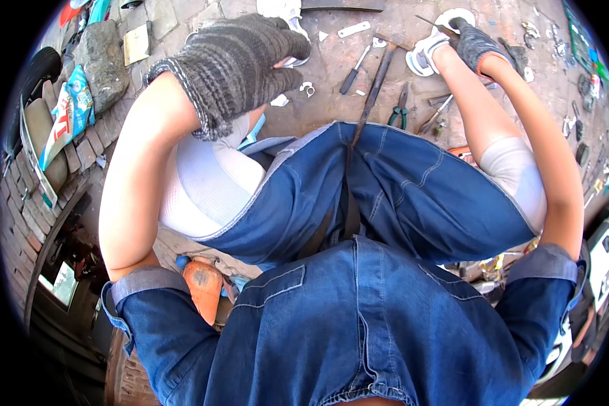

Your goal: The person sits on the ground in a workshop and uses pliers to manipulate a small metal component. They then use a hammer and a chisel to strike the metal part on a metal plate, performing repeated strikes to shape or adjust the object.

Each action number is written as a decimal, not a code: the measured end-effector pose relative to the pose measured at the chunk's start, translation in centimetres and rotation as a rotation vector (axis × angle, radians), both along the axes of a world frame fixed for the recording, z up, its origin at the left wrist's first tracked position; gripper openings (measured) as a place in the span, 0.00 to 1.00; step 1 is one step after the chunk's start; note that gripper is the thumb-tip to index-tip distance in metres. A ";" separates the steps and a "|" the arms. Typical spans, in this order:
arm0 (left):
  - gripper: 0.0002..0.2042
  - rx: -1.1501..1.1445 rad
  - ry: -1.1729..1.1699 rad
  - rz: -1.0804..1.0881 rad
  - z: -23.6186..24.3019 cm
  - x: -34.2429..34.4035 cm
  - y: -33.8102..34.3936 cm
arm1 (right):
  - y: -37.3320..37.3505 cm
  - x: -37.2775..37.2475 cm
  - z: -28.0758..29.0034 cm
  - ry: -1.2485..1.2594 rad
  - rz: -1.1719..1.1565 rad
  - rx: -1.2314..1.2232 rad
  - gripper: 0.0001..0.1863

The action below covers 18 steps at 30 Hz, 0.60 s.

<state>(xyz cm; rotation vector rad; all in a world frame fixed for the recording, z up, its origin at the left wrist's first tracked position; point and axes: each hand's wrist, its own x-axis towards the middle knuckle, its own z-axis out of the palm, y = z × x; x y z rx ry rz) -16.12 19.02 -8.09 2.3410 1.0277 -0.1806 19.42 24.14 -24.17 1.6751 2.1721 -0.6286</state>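
Note:
My left hand, in a grey striped knit glove, hangs over my left foot, its thumb apart from the other fingers. Nothing shows in its grip. Beyond it a white shoe is partly visible. My right hand, in a dark glove with an orange cuff, is beside my right shoe. Its fingers are curled round a thin dark rod that points up and left; its kind cannot be made out. Between my feet lie a hammer, a screwdriver and green-handled pliers.
At left are a large stone, a blue and white plastic bag and a black tyre. A flat dark bar lies at the far edge. Scattered small parts cover the paving at right. An orange object sits beside me.

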 end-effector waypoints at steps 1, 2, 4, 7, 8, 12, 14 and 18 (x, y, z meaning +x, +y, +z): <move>0.14 -0.026 -0.002 0.009 0.0 0.5 0.2 | 0.6 1.1 -2.2 0.067 0.014 0.060 0.20; 0.14 -0.059 -0.003 0.023 -0.1 0.8 0.2 | 1.2 2.0 -5.0 0.137 0.032 0.112 0.21; 0.14 -0.112 0.003 0.051 -0.1 0.9 0.4 | 1.5 2.3 -10.3 0.122 -0.029 0.249 0.19; 0.14 -0.146 0.029 0.058 0.1 0.4 -0.1 | -1.0 -3.1 -13.1 0.226 -0.206 0.592 0.18; 0.14 -0.155 0.035 0.055 0.1 0.4 -0.2 | -3.0 -4.8 -14.1 0.320 -0.326 0.648 0.20; 0.14 -0.149 0.049 0.034 2.0 0.3 -0.6 | -12.5 -12.8 -13.5 0.247 -0.942 0.285 0.29; 0.14 -0.164 0.081 0.042 2.4 0.0 -1.3 | -14.8 -15.3 -13.3 0.161 -1.079 -0.118 0.33; 0.14 -0.207 -0.030 -0.054 -0.4 1.0 -0.1 | -17.6 -11.8 -19.2 0.080 -1.041 0.151 0.24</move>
